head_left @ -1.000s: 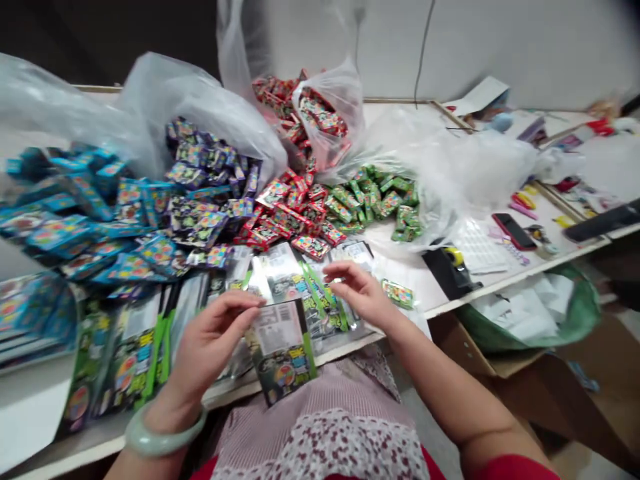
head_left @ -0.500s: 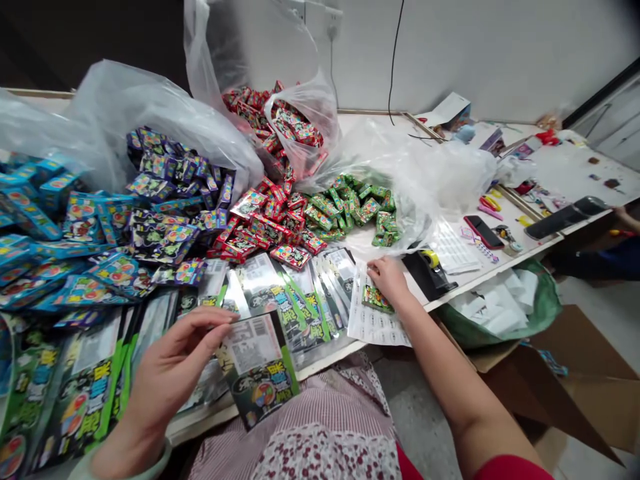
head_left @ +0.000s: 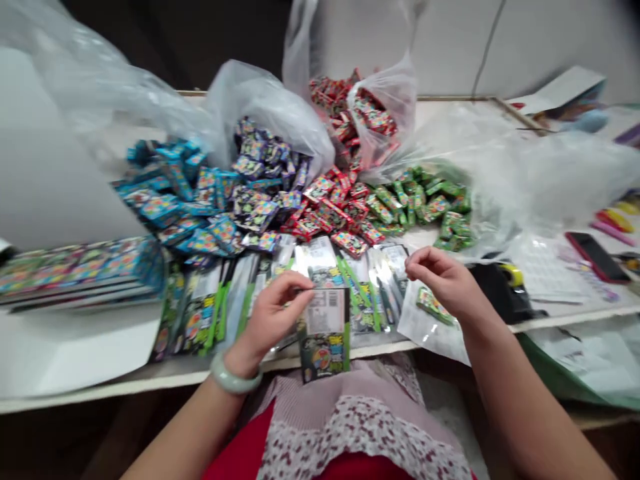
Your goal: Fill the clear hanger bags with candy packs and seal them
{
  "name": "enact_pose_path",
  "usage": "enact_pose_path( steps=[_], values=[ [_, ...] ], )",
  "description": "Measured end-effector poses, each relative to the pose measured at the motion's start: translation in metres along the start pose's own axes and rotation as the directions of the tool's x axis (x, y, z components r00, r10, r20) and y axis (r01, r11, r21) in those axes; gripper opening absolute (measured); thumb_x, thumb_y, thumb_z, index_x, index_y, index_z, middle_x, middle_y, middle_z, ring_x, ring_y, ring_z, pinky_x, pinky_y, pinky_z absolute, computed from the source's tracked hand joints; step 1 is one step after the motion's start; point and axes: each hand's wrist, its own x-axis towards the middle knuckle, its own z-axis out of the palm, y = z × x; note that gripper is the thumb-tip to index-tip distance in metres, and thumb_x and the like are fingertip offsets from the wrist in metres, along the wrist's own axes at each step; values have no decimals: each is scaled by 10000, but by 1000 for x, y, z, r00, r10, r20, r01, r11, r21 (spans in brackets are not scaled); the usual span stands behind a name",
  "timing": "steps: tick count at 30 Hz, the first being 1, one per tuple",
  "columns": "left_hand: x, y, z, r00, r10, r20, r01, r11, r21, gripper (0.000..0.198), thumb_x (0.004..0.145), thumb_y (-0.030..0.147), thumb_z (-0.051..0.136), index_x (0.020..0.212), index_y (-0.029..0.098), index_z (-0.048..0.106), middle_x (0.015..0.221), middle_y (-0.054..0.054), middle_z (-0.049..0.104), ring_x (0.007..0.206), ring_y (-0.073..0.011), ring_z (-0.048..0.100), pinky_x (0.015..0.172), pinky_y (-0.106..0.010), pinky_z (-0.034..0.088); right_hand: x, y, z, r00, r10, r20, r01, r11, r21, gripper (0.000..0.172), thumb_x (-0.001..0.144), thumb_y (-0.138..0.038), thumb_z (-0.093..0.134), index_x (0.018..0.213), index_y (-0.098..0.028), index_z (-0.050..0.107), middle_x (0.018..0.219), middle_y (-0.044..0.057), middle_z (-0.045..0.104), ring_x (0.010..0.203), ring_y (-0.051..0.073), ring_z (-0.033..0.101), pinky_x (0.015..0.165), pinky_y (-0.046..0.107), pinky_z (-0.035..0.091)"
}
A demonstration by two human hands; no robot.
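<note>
White surface (head_left: 75,353) runs across in front of me, and clear plastic bags (head_left: 260,107) slump open along its back, each beside its own heap: blue packets (head_left: 165,193), dark purple packets (head_left: 265,200), red packets (head_left: 335,207) and green packets (head_left: 425,200). They seem kept apart by colour so that each kind stays together. Nearer me, flat printed cards (head_left: 200,313) lie side by side, overlapping, probably placed so that their fronts show. My left hand (head_left: 273,320), wearing a jade bangle (head_left: 235,380), grasps one printed card (head_left: 324,333) near its top edge, with the barcode label turned toward me and the lower end hanging past the surface's front edge. My right hand (head_left: 445,283) hovers above a clear sleeve (head_left: 430,330) and a small green packet (head_left: 434,305); its fingers (head_left: 415,263) curl loosely, holding nothing I can see.
</note>
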Motion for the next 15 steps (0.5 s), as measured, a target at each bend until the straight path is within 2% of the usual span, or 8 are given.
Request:
enact_pose_path(
  steps=[2,5,9,15],
  values=[
    [-1,2,4,1000,9,4,-9,1000,-24,34,854,201,630,879,188,613,854,-36,613,824,-152,600,716,-274,497,7,-35,32,977,-71,204,62,997,47,158,826,-339,641,773,-199,593,723,-4,599,662,126,545,618,261,444],
    [-2,3,5,1000,22,22,-21,999,-50,15,872,193,606,882,190,596,857,-32,594,830,-149,584,736,-285,483,18,-66,71,920,-128,370,142,990,-10,129,833,-286,634,746,-196,597,697,-9,612,651,124,547,602,260,435],
    [-3,2,3,999,32,31,-30,997,-74,5,885,196,585,890,198,587,867,-30,586,841,-155,572,754,-307,468,32,-70,96,878,-111,466,180,978,-106,119,819,-252,630,719,-198,593,654,-23,601,596,113,518,519,240,388],
    [-3,-2,0,999,28,43,-24,997,-75,46,901,205,539,896,200,585,870,-35,581,840,-164,564,765,-325,462,39,-61,101,868,-78,491,197,961,-195,134,820,-277,631,717,-200,594,634,-23,598,561,110,505,509,247,384]
  ],
)
